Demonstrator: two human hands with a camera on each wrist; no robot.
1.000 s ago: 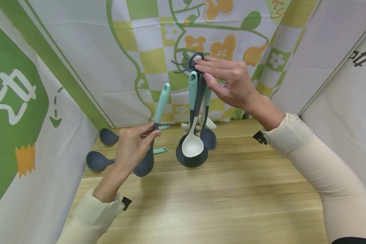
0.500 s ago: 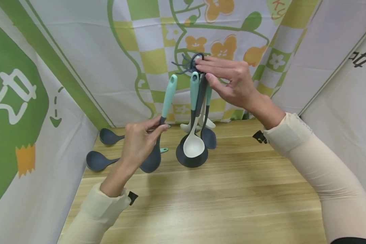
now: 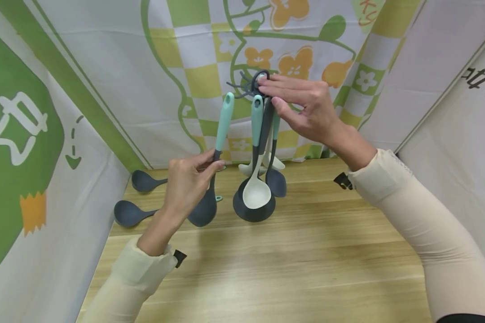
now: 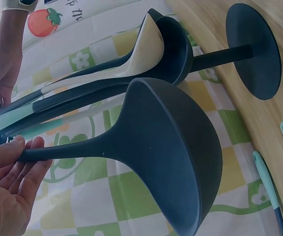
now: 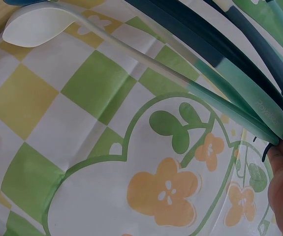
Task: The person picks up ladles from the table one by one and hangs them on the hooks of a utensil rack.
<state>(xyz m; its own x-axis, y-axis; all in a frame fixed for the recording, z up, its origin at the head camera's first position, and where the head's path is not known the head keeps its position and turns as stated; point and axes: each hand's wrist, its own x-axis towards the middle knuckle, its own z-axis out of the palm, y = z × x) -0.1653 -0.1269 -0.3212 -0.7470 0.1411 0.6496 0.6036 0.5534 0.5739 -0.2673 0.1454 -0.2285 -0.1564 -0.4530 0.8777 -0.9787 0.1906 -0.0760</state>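
My left hand point(image 3: 215, 164) pinches the neck of a dark grey ladle point(image 3: 204, 210) with a teal handle point(image 3: 224, 126) and holds it upright in the air, just left of the utensil stand point(image 3: 253, 209). In the left wrist view the ladle's bowl point(image 4: 175, 152) fills the middle and my fingers point(image 4: 13, 162) hold its neck. My right hand point(image 3: 268, 92) pinches the stand's top ring point(image 3: 261, 75). A white ladle point(image 3: 256, 193), a dark spoon point(image 3: 276, 182) and another white utensil hang from the stand. The right wrist view shows their teal handles point(image 5: 249, 98) and a white spoon point(image 5: 38, 22).
Two dark spoons point(image 3: 143, 181) point(image 3: 127, 213) lie on the wooden table point(image 3: 291, 260) at the far left. Printed cloth walls point(image 3: 105, 80) close in the back and both sides. The stand's round base point(image 4: 253, 51) rests on the table.
My left hand has raised the ladle and brought it right, closer to the stand's hooks. The right hand and the stand have stayed put.
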